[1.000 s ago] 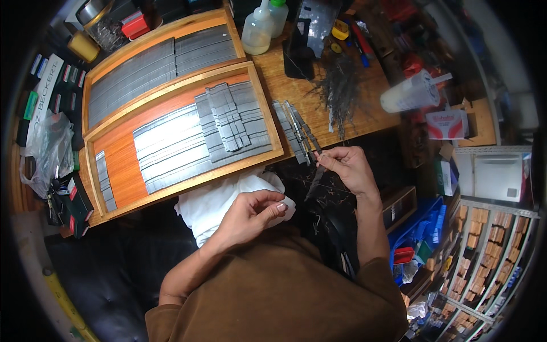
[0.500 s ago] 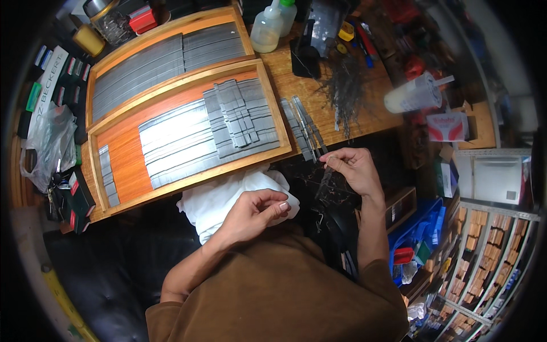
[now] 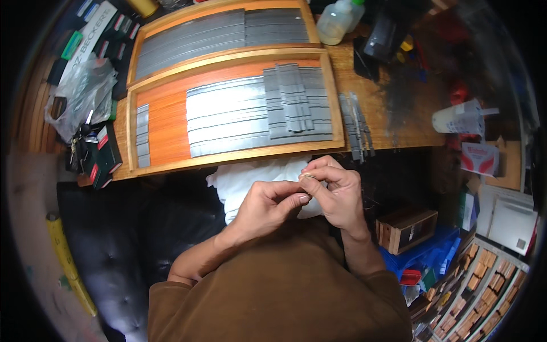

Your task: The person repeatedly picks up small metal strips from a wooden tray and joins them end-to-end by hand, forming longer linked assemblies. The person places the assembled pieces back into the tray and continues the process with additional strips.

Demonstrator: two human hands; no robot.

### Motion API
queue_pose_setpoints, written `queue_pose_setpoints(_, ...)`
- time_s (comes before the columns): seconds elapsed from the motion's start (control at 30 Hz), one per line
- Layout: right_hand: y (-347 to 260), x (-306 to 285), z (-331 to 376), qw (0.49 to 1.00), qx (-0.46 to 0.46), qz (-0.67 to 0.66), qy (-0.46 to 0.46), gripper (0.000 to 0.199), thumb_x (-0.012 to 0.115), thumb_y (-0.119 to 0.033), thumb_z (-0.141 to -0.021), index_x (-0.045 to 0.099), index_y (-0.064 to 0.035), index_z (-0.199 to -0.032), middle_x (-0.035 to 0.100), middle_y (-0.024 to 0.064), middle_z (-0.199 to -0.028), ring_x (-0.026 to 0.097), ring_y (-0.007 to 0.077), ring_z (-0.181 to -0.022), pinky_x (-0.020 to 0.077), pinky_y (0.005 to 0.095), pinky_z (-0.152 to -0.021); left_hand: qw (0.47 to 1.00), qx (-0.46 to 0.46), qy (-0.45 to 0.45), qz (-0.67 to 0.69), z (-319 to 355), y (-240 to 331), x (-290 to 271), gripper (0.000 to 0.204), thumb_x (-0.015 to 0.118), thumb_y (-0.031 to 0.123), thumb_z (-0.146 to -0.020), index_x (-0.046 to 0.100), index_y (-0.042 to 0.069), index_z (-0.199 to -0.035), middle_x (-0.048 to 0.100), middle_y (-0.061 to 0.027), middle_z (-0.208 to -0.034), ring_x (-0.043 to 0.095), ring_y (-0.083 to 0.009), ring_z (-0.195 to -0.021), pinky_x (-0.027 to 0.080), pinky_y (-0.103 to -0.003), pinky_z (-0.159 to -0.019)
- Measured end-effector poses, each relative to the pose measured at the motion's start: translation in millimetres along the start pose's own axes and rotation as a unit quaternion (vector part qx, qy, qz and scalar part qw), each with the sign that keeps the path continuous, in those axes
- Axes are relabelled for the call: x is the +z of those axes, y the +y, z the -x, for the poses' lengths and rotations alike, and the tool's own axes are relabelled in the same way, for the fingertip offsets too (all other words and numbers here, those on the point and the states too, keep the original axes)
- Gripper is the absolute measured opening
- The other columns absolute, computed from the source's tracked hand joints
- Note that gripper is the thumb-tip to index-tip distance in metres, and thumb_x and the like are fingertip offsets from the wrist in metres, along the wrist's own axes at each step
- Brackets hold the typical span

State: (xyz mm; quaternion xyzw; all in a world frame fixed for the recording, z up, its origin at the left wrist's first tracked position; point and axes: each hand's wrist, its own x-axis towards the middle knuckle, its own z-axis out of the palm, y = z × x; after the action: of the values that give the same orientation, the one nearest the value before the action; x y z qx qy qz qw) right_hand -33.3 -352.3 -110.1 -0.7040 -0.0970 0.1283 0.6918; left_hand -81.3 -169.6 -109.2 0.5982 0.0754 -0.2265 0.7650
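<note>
My left hand (image 3: 272, 206) and my right hand (image 3: 336, 191) meet over a white cloth (image 3: 231, 179) in front of the bench. The fingers of both are pinched together, tip to tip. Between my right thumb and fingers shows the edge of a thin, pale piece, too small to name. Whether my left fingers also grip it is hidden. Just beyond, a shallow wooden tray (image 3: 239, 155) holds rows of thin grey metal strips (image 3: 225, 117), with a few more strips stacked on top at its right. Beside the tray lie narrow bundles of dark strips (image 3: 354, 128).
Behind stands a second wooden tray (image 3: 188, 48) of grey strips. A squeeze bottle (image 3: 335, 23), a phone-like black slab (image 3: 366, 60) and a plastic cup with a straw (image 3: 457, 118) occupy the bench. Left are a plastic bag (image 3: 88, 94) and small boxes (image 3: 102, 159).
My right hand has come left and nearer, from beside the dark strip bundles to my left hand. My left hand has shifted slightly right. The whole view has turned, moving the trays rightward.
</note>
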Motion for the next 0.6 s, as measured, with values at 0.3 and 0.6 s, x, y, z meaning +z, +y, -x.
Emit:
queue_pose_setpoints(0.3, 50, 41, -12, 0.938, 0.282, -0.146, -0.137, 0.018, 0.075, -0.011, -0.101, 0.077, 0.0063, -0.105, 0.074, 0.0062, -0.091, 0.067, 0.0074, -0.074, 0.0548, 0.0219, -0.066, 0.986, -0.145, -0.025, 0.073, 3, -25, -64, 0.017, 0.073, 0.016, -0.103, 0.076, 0.001, -0.109, 0.081, -0.0080, -0.095, 0.077, -0.0125, -0.084, 0.058, -0.024, -0.066)
queue_pose_setpoints(0.6, 64, 54, -21, 0.959, 0.219, -0.167, -0.068, 0.016, 0.075, -0.009, -0.099, 0.078, 0.0053, -0.108, 0.072, 0.0021, -0.087, 0.061, 0.0063, -0.070, 0.0505, 0.0226, -0.062, 0.993, -0.089, 0.045, 0.066, -9, -26, -76, 0.015, 0.077, 0.013, -0.099, 0.076, -0.002, -0.101, 0.080, -0.0130, -0.089, 0.077, -0.0149, -0.080, 0.057, -0.026, -0.060)
